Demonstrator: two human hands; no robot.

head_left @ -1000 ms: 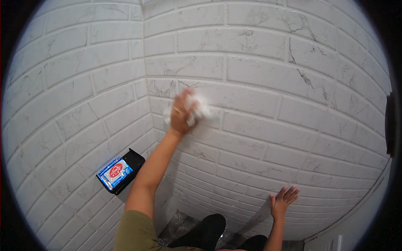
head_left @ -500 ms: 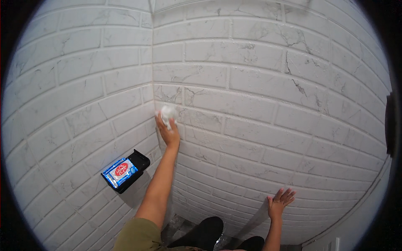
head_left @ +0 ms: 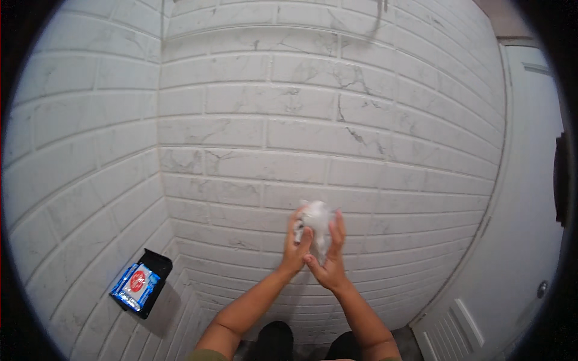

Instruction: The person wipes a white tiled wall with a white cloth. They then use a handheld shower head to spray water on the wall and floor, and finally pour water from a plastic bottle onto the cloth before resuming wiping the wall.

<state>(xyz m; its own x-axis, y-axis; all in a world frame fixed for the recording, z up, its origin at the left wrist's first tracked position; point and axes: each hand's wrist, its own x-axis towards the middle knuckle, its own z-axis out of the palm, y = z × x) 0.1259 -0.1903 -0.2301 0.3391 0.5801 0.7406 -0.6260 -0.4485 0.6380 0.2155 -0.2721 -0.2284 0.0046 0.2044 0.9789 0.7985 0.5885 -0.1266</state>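
A crumpled white cloth (head_left: 316, 215) is held between my two hands in front of the tiled wall, slightly blurred by motion. Around its left side curl the fingers of my left hand (head_left: 294, 249), with the thumb across the front. My right hand (head_left: 332, 259) presses the cloth from the right, its fingers pointing up. The hands meet near the thumbs below the cloth. Whether the cloth touches the wall behind it, I cannot tell.
White brick-shaped wall tiles (head_left: 241, 129) with grey veins meet in a corner at left. A blue packet with a red round label (head_left: 138, 281) sits on a black wall holder (head_left: 158, 262). At right stands a white door (head_left: 512, 198) with a round knob (head_left: 543, 289).
My left hand has brought the cloth away from the wall corner to the middle. My right hand has left the lower wall and joined it on the cloth. The view has shifted right.
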